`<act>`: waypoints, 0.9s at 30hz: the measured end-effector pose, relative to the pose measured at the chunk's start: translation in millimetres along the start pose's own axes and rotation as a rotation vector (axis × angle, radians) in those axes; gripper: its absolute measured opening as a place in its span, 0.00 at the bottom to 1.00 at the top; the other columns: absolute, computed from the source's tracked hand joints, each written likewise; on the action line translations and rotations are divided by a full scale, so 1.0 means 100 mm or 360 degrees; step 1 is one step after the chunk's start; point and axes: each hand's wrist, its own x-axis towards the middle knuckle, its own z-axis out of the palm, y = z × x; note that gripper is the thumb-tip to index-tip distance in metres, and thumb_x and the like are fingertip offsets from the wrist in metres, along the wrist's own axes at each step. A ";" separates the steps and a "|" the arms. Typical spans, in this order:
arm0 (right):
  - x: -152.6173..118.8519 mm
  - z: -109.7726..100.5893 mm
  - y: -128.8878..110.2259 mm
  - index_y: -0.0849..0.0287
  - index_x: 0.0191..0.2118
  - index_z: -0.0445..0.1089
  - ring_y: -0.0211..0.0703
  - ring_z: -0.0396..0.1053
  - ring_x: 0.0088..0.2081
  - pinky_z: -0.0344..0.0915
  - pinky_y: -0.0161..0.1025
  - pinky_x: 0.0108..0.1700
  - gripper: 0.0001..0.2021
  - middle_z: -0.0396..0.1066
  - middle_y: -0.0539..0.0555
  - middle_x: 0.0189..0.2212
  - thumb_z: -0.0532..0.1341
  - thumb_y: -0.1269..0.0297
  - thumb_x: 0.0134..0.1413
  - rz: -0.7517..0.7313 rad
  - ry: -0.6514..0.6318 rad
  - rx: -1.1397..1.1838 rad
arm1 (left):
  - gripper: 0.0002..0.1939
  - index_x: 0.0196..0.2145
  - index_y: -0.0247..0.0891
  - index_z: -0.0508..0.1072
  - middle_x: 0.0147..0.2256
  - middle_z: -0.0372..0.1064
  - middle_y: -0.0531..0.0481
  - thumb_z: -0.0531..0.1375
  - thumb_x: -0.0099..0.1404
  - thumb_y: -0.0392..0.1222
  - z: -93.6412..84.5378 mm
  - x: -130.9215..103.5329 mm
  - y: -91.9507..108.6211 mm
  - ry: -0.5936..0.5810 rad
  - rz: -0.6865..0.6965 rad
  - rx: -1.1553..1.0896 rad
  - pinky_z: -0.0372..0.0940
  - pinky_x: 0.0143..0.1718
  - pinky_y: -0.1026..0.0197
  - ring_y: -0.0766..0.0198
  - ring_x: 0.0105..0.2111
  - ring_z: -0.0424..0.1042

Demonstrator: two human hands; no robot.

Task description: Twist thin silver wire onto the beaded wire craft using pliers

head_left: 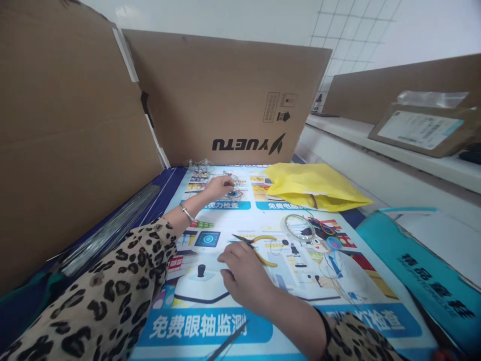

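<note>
My left hand [221, 186] reaches to the far part of the printed sheet [210, 321], its thumb and fingers pinched together beside some thin wire pieces [235, 179]; whatever sits between the fingertips is too small to make out. My right hand [246, 276] rests over the middle of the sheet, fingers bent but apart, with nothing visible in it. Just beyond it lie pliers [268, 237] with yellow handles, partly hidden by the hand. Pointed metal tweezers [229, 341] lie at the near edge.
A yellow bag [315, 185] lies at the back right. Near it are a clear round dish [299, 227] and tangled coloured wires [325, 228]. Long thin wires [112, 228] lie at left. Cardboard panels [225, 90] stand behind and left. A teal box [417, 271] sits at right.
</note>
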 end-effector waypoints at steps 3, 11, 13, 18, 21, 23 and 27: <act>0.00 -0.01 0.00 0.58 0.42 0.68 0.47 0.59 0.44 0.59 0.46 0.48 0.12 0.67 0.54 0.39 0.57 0.72 0.50 0.0008 -0.0007 0.0007 | 0.05 0.26 0.36 0.72 0.25 0.69 0.52 0.58 0.50 0.37 0.00 0.01 -0.06 -0.0003 0.0010 -0.0001 0.60 0.31 0.63 0.63 0.28 0.67; 0.00 -0.03 -0.02 0.58 0.41 0.68 0.46 0.59 0.44 0.59 0.46 0.48 0.12 0.67 0.54 0.39 0.56 0.73 0.50 0.0010 -0.0025 -0.0008 | 0.06 0.29 0.37 0.73 0.27 0.70 0.51 0.58 0.51 0.38 -0.03 -0.08 -0.08 0.0008 0.0036 0.0009 0.60 0.34 0.62 0.63 0.30 0.67; 0.00 -0.03 -0.02 0.58 0.41 0.68 0.46 0.59 0.44 0.60 0.46 0.48 0.12 0.67 0.54 0.39 0.57 0.73 0.50 0.0009 -0.0019 -0.0016 | 0.07 0.30 0.37 0.73 0.28 0.70 0.51 0.58 0.51 0.38 -0.04 -0.09 -0.07 0.0008 0.0037 0.0009 0.60 0.34 0.62 0.62 0.30 0.67; 0.01 -0.02 -0.02 0.58 0.41 0.68 0.46 0.60 0.44 0.60 0.46 0.48 0.12 0.67 0.54 0.39 0.56 0.73 0.50 0.0012 -0.0009 -0.0009 | 0.11 0.34 0.37 0.73 0.29 0.70 0.50 0.57 0.52 0.38 -0.04 -0.08 -0.10 -0.0003 0.0041 0.0005 0.61 0.35 0.61 0.62 0.31 0.68; 0.01 -0.02 -0.02 0.58 0.41 0.69 0.47 0.60 0.44 0.60 0.46 0.48 0.12 0.67 0.54 0.39 0.57 0.73 0.50 0.0013 -0.0004 0.0006 | 0.12 0.35 0.36 0.73 0.30 0.70 0.50 0.56 0.52 0.36 -0.05 -0.06 -0.12 -0.0017 0.0063 0.0013 0.62 0.36 0.61 0.62 0.32 0.68; 0.01 -0.02 -0.01 0.58 0.41 0.69 0.46 0.60 0.44 0.60 0.46 0.48 0.12 0.67 0.54 0.39 0.57 0.72 0.49 0.0013 -0.0005 0.0006 | 0.13 0.36 0.36 0.73 0.30 0.70 0.50 0.55 0.52 0.35 -0.05 -0.05 -0.13 -0.0024 0.0077 0.0019 0.62 0.37 0.61 0.62 0.32 0.68; 0.00 -0.01 -0.01 0.58 0.41 0.68 0.46 0.60 0.44 0.59 0.45 0.49 0.12 0.67 0.54 0.39 0.57 0.72 0.50 0.0013 -0.0003 -0.0007 | 0.13 0.36 0.36 0.73 0.30 0.70 0.50 0.55 0.51 0.35 -0.07 -0.04 -0.16 -0.0028 0.0088 0.0033 0.62 0.35 0.61 0.62 0.31 0.68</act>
